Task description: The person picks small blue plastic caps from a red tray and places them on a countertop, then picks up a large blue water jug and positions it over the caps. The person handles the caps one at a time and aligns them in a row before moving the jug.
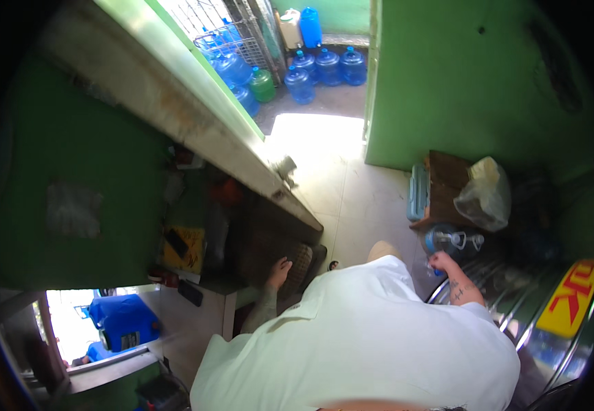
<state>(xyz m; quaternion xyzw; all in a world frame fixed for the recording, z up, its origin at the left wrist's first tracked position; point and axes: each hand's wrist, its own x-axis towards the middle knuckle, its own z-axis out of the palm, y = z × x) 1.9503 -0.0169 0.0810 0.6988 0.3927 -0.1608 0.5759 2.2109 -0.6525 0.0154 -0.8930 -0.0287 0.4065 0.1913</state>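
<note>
My left hand hangs low on the left, fingers loosely stretched and nothing in them. It is beside a brown seat with a woven edge. On the right, my bent arm brings my right hand down with the fingers curled closed. A small bit of blue shows at its underside, too little to name. Just beyond that hand is a clear bluish container with pale handle-like parts; I cannot tell whether the hand touches it.
Beyond the open doorway stand several blue water jugs and a green jug. A brown box and a plastic bag sit by the right wall. Metal rack bars are at lower right. A desk is at left.
</note>
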